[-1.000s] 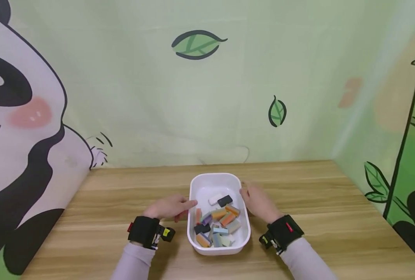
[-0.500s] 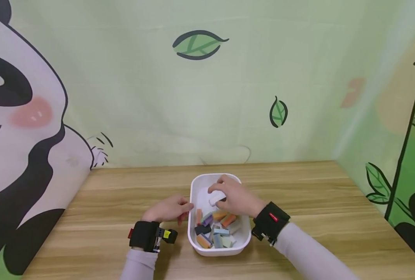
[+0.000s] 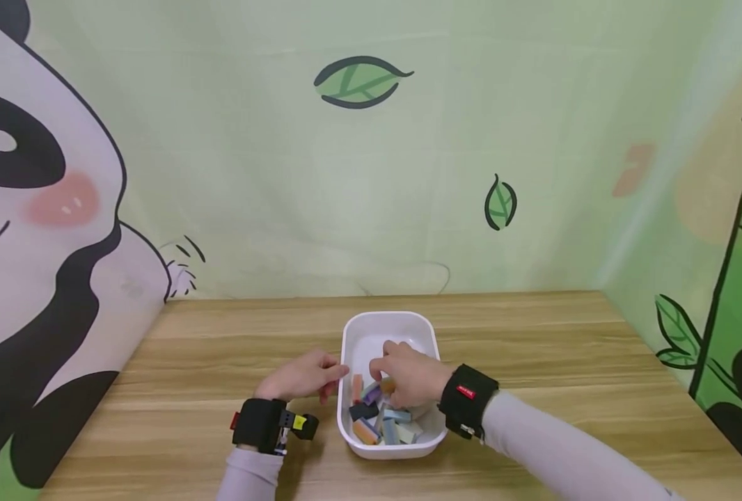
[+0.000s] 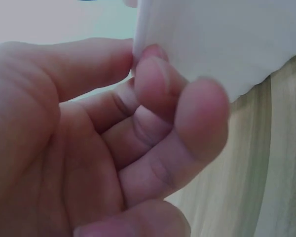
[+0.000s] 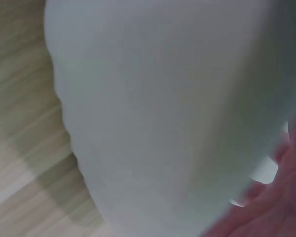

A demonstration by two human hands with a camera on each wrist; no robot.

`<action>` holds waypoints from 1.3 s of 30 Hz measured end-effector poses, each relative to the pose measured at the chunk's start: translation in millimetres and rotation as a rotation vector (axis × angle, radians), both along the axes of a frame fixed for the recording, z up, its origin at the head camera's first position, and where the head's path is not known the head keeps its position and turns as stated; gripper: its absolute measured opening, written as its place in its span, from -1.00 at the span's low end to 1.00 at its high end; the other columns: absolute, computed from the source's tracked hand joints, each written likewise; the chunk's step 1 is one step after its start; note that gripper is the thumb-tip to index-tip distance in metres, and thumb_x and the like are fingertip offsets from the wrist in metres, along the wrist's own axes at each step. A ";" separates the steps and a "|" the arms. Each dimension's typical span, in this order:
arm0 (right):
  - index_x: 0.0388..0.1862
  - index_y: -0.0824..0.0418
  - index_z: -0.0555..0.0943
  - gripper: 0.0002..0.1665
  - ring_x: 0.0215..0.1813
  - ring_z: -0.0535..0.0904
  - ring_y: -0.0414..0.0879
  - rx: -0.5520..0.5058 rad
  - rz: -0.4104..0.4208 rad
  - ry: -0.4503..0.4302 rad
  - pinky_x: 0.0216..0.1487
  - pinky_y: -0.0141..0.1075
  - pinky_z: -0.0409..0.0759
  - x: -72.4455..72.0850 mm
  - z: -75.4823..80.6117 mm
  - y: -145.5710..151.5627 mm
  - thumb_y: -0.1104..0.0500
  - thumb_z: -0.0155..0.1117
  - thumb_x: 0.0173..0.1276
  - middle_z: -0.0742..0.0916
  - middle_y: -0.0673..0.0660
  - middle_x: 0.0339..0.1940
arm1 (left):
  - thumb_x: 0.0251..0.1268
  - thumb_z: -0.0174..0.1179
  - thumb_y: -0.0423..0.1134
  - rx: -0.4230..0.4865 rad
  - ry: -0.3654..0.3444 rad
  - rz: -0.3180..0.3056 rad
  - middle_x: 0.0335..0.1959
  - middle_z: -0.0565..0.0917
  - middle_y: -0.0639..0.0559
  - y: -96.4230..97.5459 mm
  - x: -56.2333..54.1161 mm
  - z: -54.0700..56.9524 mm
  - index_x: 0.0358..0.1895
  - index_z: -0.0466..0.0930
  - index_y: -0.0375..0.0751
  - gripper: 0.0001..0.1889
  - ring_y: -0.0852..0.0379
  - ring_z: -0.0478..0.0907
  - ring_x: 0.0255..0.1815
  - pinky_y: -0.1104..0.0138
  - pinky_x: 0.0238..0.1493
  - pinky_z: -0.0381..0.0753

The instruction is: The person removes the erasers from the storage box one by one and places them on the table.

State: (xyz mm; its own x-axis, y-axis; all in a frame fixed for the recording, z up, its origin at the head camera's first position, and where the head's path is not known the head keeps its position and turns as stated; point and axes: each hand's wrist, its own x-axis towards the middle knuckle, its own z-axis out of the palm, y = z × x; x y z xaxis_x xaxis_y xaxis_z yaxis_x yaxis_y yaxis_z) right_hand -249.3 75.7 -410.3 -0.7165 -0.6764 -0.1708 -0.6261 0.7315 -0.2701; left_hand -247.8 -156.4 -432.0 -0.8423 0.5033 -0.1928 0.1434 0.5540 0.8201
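Across the right edge of the tray [image 3: 392, 452], the right hand [image 3: 411, 376] covers some of the blocks [image 3: 363, 411], and whether it holds any cannot be seen.

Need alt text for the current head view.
A person's right hand reaches into a white tray of small coloured blocks while the left hand holds its rim. The tray stands on a wood-grain table before a panda-print backdrop.

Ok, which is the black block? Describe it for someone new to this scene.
On the table sits a white tray. Inside, in the half nearer the camera, the black block lies at the left side. No other block in view is that dark.
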 end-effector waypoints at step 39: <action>0.03 0.30 0.59 -0.65 -0.17 0.53 0.07 -0.430 -0.527 0.088 -0.23 -0.08 0.51 12.5 25.1 135.2 0.21 0.36 0.28 0.63 0.20 -0.20 | 0.52 0.01 -0.16 -0.025 0.011 0.022 -0.67 0.51 0.01 -0.8 2.8 1.2 -0.53 0.52 -0.37 -0.57 0.07 0.36 -0.60 0.30 -0.44 0.22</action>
